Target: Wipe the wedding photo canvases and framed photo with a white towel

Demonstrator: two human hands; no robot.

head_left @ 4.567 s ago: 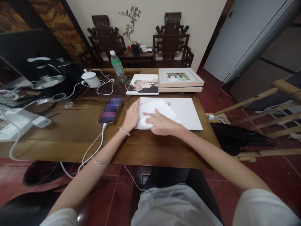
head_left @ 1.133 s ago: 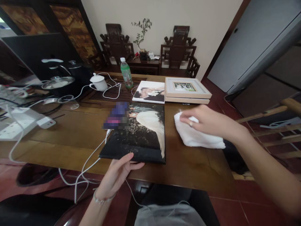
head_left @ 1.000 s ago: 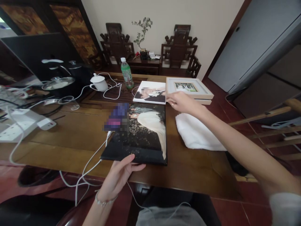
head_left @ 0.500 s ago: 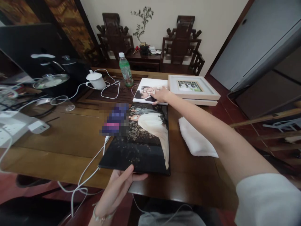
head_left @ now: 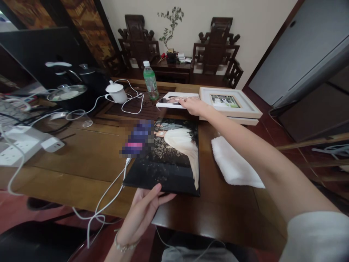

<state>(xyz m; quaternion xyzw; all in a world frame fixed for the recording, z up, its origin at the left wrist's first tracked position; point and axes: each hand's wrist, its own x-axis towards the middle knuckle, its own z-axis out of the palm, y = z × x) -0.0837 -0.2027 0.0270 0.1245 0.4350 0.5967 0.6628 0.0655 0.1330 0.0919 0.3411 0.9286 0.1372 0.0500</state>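
My left hand [head_left: 145, 209] pinches the near edge of a dark photo panel [head_left: 169, 160] showing a figure in a white dress, thumb on top. The panel rests on the brown wooden table [head_left: 81, 160], its near edge over the table's front. My right hand [head_left: 194, 105] is stretched far across the table and closed on the right edge of a light photo panel [head_left: 171, 100], which looks tipped up a little. A folded white cloth [head_left: 236, 165] lies loose on the table under my right forearm.
Two stacked white picture frames [head_left: 231, 105] sit right of the light panel. A phone [head_left: 137, 140] on a white cable [head_left: 109, 202] lies by the dark panel. Behind are a green bottle [head_left: 151, 80], a white lidded cup [head_left: 117, 92], pots [head_left: 65, 92] and a power strip [head_left: 19, 149].
The dark panel was turned picture side up. My right hand let go of the cloth beside it, reached past the frames and took the light panel's edge. My left hand stayed put.
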